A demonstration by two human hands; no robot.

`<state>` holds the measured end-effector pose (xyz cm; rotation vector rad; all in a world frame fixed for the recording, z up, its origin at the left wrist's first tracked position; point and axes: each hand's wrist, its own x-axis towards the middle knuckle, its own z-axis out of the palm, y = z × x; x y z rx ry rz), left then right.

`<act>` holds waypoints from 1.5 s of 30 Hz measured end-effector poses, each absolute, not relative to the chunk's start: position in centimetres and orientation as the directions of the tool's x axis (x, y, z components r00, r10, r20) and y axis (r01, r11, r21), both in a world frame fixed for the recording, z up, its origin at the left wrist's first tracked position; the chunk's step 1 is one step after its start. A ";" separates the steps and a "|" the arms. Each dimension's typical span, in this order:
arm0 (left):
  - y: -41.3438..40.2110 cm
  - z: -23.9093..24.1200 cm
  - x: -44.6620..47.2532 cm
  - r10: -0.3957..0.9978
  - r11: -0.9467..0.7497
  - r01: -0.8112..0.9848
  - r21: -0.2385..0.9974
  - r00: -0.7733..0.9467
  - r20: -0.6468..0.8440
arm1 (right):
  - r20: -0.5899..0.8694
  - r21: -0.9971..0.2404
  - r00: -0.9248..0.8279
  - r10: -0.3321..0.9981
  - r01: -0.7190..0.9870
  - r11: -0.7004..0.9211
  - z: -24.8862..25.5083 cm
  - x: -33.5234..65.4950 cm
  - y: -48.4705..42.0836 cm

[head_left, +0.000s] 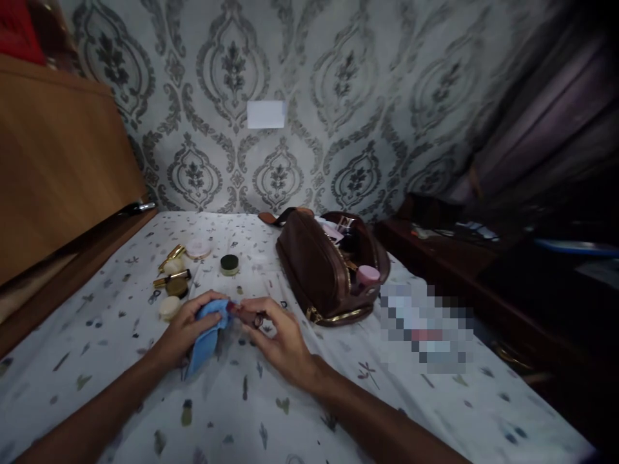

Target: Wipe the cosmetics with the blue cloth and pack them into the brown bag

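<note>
My left hand (pixel 182 327) is closed around a folded blue cloth (pixel 205 348), one end of which hangs toward the bed. Between the fingers of my right hand (pixel 286 341) is a small reddish-brown cosmetic tube (pixel 247 316), perhaps a lip gloss. The tube's left end meets the cloth; its right end looks dark and round. Just beyond my left hand sit a cream-coloured round jar (pixel 169 309), an olive-lidded jar (pixel 176 287) and a black-and-gold tube (pixel 171 278). A dark green-lidded jar (pixel 229 264) stands farther back.
An unzipped brown leather bag (pixel 309 264) full of cosmetics, a pink-capped one (pixel 368 275) among them, stands right of centre. Gold tubes (pixel 172 256) and a pale round compact (pixel 198 249) lie at back left. A blurred-out item (pixel 425 328) lies right. Wooden furniture (pixel 62 167) borders the left.
</note>
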<state>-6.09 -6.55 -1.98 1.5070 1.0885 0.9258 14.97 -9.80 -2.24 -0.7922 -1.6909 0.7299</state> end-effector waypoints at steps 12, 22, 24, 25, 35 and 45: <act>-6.3 -4.9 -6.2 0.646 -0.703 0.675 0.225 0.474 0.598 | 0.052 -0.865 -0.181 0.982 -0.499 -0.046 -2.1 15.0 -8.3; -5.3 -2.5 -6.1 0.443 -0.698 0.666 -0.261 0.689 0.574 | 0.261 -0.894 0.000 0.965 -0.377 0.241 3.6 18.7 -10.5; -5.4 -1.2 -4.9 0.407 -0.700 0.647 -0.301 0.708 0.577 | 0.322 -0.896 0.067 0.944 -0.299 0.327 5.3 20.9 -11.4; -5.5 -0.3 -3.9 0.397 -0.715 0.631 -0.300 0.721 0.568 | 0.354 -0.897 0.106 0.929 -0.243 0.370 6.1 22.2 -11.8; -4.3 6.8 10.2 0.081 -0.835 0.354 -0.422 0.837 0.541 | 0.551 -0.828 0.374 0.746 0.138 0.543 9.0 32.3 -11.6; -3.2 5.9 10.8 0.089 -0.899 0.299 -0.319 0.839 0.536 | 0.559 -0.769 0.056 0.827 0.409 0.492 7.3 34.8 -8.9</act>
